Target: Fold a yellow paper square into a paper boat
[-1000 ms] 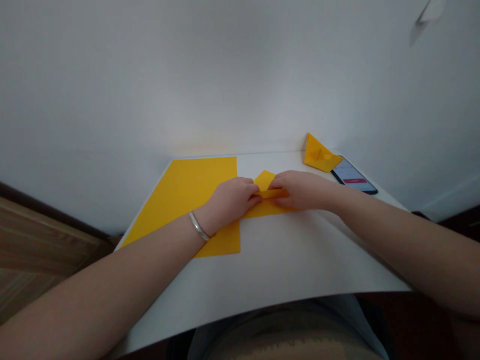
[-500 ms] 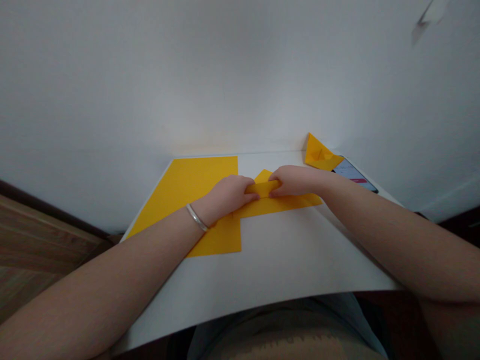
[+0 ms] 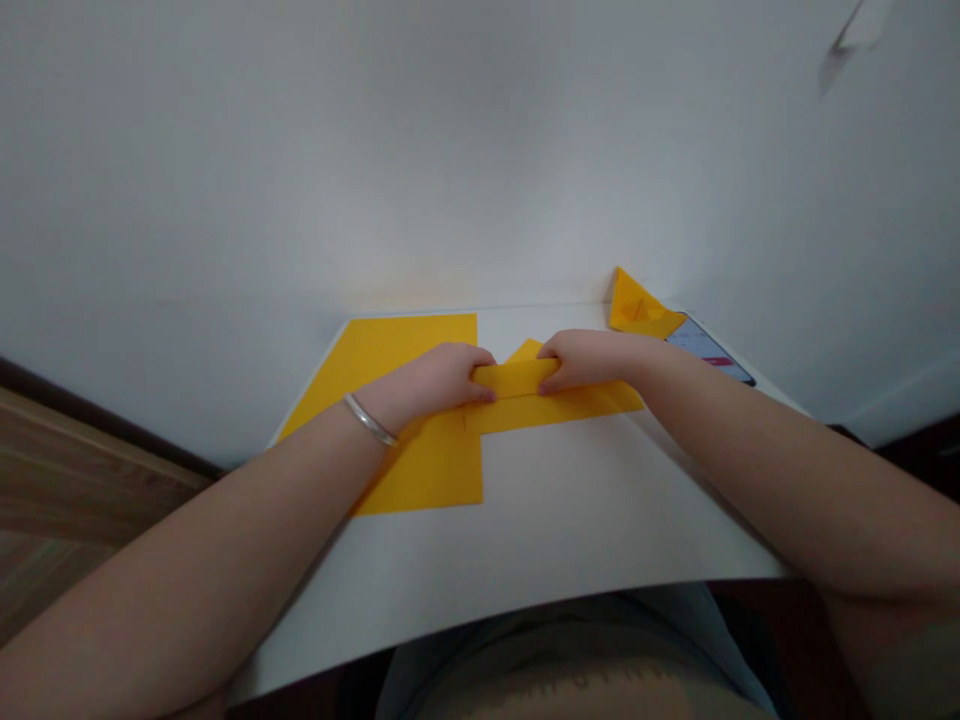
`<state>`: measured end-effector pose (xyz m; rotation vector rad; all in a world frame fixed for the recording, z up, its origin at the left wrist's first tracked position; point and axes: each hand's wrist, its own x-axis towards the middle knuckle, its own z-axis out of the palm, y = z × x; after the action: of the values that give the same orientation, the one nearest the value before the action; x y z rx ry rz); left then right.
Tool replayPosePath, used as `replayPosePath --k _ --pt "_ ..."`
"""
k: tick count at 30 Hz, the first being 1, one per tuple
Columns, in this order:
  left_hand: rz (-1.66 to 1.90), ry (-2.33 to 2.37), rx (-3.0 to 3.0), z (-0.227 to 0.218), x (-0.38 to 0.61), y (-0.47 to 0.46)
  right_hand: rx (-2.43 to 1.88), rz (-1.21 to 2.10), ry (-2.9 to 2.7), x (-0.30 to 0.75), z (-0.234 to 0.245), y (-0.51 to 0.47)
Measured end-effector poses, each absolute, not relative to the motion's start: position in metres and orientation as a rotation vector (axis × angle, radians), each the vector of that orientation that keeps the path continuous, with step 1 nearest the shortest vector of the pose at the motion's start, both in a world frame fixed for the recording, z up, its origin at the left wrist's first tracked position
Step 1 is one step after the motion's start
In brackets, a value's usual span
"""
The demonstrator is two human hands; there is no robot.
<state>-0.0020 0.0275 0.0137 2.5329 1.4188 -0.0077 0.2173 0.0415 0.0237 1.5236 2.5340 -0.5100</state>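
Observation:
A folded yellow paper lies on the white table, its peak pointing toward the wall and a raised strip running along its middle. My left hand pinches the left part of that strip between thumb and fingers. My right hand grips the same strip farther right, covering part of the paper. Beneath my left wrist and the paper's left end is a large flat yellow sheet; my forearm hides some of it.
At the back right, a folded yellow paper boat leans by the wall, touching or overlapping a phone with a lit screen. The white table ends at the wall. Wooden furniture stands at the left.
My left hand has slid a little left along the folded strip, so more of the strip shows between my hands. My right hand stays nearly in place.

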Motion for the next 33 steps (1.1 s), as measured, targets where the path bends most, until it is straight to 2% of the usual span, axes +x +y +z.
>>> replayPosePath --k 16,19,25,33 --pt "-0.156 1.251 2.317 0.023 -0.026 0.039 1.464 -0.474 2.523 0.219 0.022 0.049" --pt "-0.101 1.239 2.307 0.024 -0.024 0.037 1.464 -0.484 2.518 0.218 0.023 0.049" --pt "0.246 1.466 2.337 0.011 0.005 0.021 1.471 -0.473 2.518 0.215 0.026 0.047" --pt "0.18 1.582 2.442 0.005 0.016 0.015 1.492 -0.462 2.518 0.217 0.027 0.044"
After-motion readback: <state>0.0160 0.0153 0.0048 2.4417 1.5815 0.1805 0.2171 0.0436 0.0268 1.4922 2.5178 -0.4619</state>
